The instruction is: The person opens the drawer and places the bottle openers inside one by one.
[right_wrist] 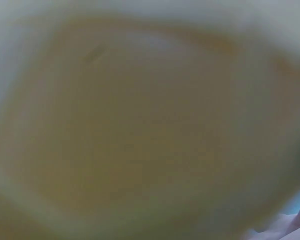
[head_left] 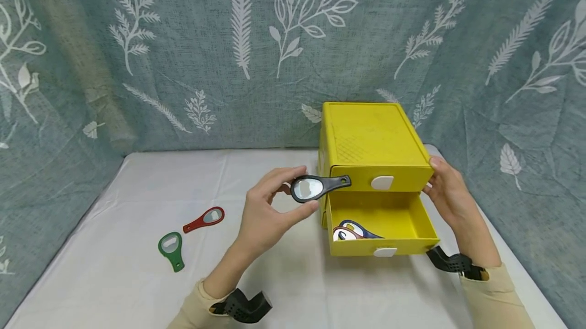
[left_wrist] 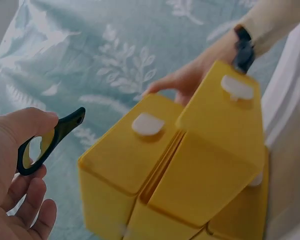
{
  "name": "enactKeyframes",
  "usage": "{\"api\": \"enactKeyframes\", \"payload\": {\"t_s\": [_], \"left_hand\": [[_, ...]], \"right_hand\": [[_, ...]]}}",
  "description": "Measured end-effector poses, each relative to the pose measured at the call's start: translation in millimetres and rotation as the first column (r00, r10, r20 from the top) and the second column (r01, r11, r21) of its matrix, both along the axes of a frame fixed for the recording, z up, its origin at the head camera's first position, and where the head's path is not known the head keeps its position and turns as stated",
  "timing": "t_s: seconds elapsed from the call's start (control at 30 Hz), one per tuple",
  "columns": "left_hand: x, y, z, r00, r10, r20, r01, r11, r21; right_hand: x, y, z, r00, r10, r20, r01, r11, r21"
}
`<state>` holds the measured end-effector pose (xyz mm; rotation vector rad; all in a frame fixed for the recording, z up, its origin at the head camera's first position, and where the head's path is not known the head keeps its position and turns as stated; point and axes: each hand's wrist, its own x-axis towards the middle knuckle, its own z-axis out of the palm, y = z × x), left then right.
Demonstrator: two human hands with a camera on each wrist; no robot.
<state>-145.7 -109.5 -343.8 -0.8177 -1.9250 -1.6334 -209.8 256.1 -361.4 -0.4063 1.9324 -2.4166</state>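
Note:
My left hand [head_left: 263, 212] pinches a black bottle opener [head_left: 330, 184] by its oval metal end, handle pointing right, just in front of the left side of a yellow drawer cabinet [head_left: 375, 130]. In the left wrist view that bottle opener [left_wrist: 65, 124] is clear of the cabinet. My right hand [head_left: 450, 191] holds the cabinet's right front edge, some of its fingers hidden. The lower drawer [head_left: 412, 245] is pulled out and contains bottle openers [head_left: 361, 230], one of them blue. The upper drawer [head_left: 352, 180] is closed.
On the white tablecloth [head_left: 128, 217] to the left lie a red bottle opener [head_left: 199, 222] and a green bottle opener [head_left: 174, 258]. A leaf-patterned curtain [head_left: 206, 54] hangs behind and at both sides. The right wrist view is blurred by something yellowish close up.

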Motion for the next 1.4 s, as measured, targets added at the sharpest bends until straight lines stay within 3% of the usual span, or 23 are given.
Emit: {"api": "enactKeyframes", "payload": {"t_s": [0.2, 0.5, 0.7, 1.07, 1.17, 1.4], "left_hand": [[-2.9, 22.8, -5.5, 0.999, -0.024, -0.027, 0.023, 0.998, -0.055], [-5.9, 46.2, -10.1, 0.996, -0.064, -0.067, 0.056, 0.992, -0.112], [-6.9, 56.2, -13.5, 0.992, -0.058, -0.113, 0.038, 0.985, -0.169], [-9.1, 65.8, -14.5, 0.992, -0.048, -0.12, 0.021, 0.976, -0.215], [-9.9, 67.9, -13.9, 0.994, -0.053, -0.094, 0.03, 0.973, -0.229], [-3.5, 72.5, -15.1, 0.996, -0.054, 0.065, 0.071, 0.95, -0.305]], "right_hand": [[-1.4, 0.3, -1.5, 1.0, 0.005, -0.019, -0.005, 1.0, -0.01], [-1.2, 0.0, -0.7, 1.0, -0.016, 0.014, 0.016, 1.0, 0.011], [-0.8, -0.9, -0.1, 0.999, -0.029, 0.015, 0.029, 1.0, 0.013], [-1.9, 0.0, -1.6, 1.0, -0.026, -0.002, 0.026, 1.0, 0.003], [-2.0, 0.0, -1.7, 1.0, -0.024, -0.006, 0.024, 1.0, 0.0], [-2.2, 0.1, -1.8, 1.0, -0.021, -0.011, 0.021, 1.0, 0.006]]}}
